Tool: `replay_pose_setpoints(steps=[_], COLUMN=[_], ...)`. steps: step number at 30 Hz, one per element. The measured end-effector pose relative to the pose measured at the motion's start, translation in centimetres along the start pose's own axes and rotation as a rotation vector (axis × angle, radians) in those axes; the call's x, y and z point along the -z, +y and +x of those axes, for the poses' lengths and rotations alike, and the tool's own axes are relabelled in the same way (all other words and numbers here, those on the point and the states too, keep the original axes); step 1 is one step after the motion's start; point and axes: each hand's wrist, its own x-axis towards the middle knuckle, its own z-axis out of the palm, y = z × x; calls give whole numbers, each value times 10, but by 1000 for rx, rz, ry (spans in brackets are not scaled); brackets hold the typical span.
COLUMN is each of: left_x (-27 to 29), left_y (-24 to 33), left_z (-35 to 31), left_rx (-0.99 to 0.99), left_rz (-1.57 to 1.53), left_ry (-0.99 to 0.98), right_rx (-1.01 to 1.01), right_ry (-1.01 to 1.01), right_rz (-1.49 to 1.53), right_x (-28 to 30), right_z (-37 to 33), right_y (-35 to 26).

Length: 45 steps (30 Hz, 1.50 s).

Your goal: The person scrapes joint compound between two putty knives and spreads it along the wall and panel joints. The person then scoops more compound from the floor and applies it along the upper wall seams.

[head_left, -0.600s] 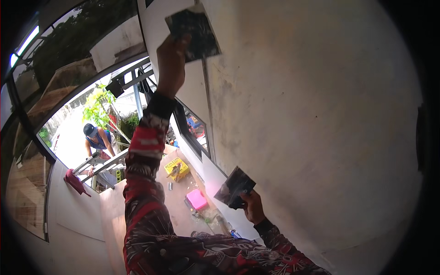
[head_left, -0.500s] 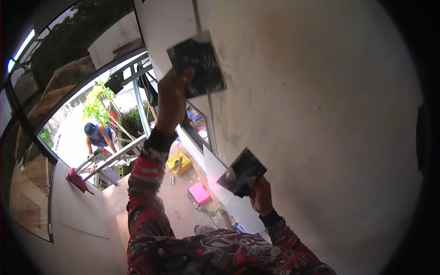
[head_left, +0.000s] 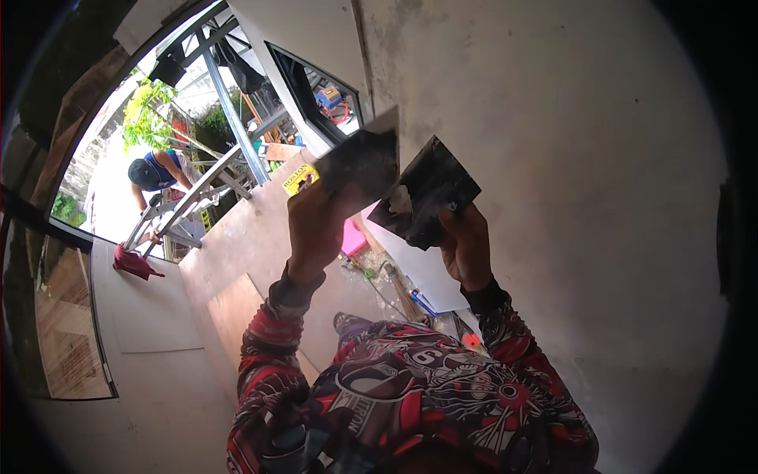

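Observation:
My left hand [head_left: 313,237] is closed on a flat, dark putty spreader [head_left: 362,164], somewhat blurred. In my right hand [head_left: 467,246] is a second black, square putty spreader [head_left: 442,189], pinched at its lower edge between thumb and fingers. A pale smear of putty [head_left: 400,201] clings to this one's left side. The two blades are held up close together in front of my chest, edges nearly meeting; I cannot tell if they touch. Beside them on the right rises a pale wall [head_left: 568,174] with grey, patchy stains.
Below lie a pink container [head_left: 354,237], a yellow box [head_left: 300,180], a loose board [head_left: 237,308] and several small tools on the floor. Through the opening at left, another person [head_left: 158,174] bends by metal framing [head_left: 207,186]. A dark red cloth [head_left: 136,262] hangs over the low partition.
My left hand has come down from high by the wall, bringing its spreader towards the other. My right hand has risen with its spreader. The view has shifted slightly.

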Motion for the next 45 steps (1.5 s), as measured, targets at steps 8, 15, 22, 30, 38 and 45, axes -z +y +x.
replay_pose_setpoints(steps=[8, 15, 22, 30, 38, 45], left_x=[23, 94, 112, 180, 233, 284], left_y=[-39, -182, -199, -165, -126, -127], left_z=[-58, -202, -308, -422, -487, -556], left_rx=[-118, 214, 1159, 1041, 1248, 1156], left_rz=[-69, 151, -639, -1001, -612, -731], left_ry=[-183, -111, 751, 1488, 1637, 1775], right_rx=[-93, -221, -952, -1586, -1911, -1937], right_ry=[-17, -363, -280, -796, -1163, -1244], right_rz=[-134, -153, 386, 144, -101, -246], right_x=[-42, -67, -92, -210, -320, -384], right_z=[6, 45, 55, -1, -72, -115], right_y=[2, 134, 255, 415, 500, 557])
